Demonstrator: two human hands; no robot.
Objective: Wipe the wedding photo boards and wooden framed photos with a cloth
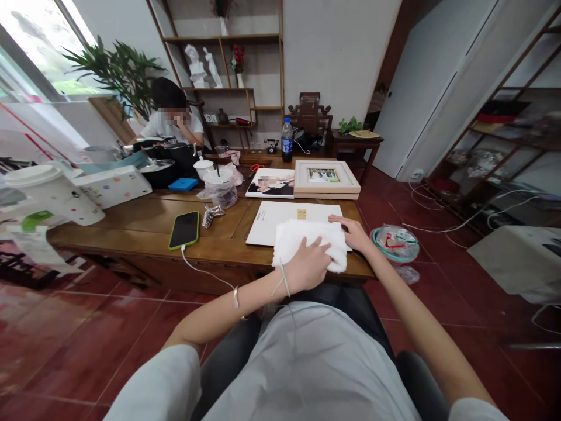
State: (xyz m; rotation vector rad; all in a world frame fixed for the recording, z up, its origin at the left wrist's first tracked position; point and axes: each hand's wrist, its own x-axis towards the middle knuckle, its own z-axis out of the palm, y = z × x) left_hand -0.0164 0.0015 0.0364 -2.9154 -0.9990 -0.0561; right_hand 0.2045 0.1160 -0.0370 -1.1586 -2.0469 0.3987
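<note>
A white cloth (307, 237) lies on a white flat board (267, 222) at the front edge of the wooden table (149, 222). My left hand (309, 266) rests on the cloth's near side with its fingers curled onto the fabric. My right hand (353, 233) lies at the cloth's right edge, fingers stretched flat against the cloth and the board. Behind the board stand a light wooden picture frame (326, 180) and a printed photo (272, 183).
A green-cased phone (184, 229) on a white cable lies left of the board, beside a crumpled wrapper (211, 214). Plastic cups (219, 186), a blue bottle (287, 140) and a white box (111, 186) stand further back. Another person (173, 120) sits at the far left. A bin (395, 244) stands right.
</note>
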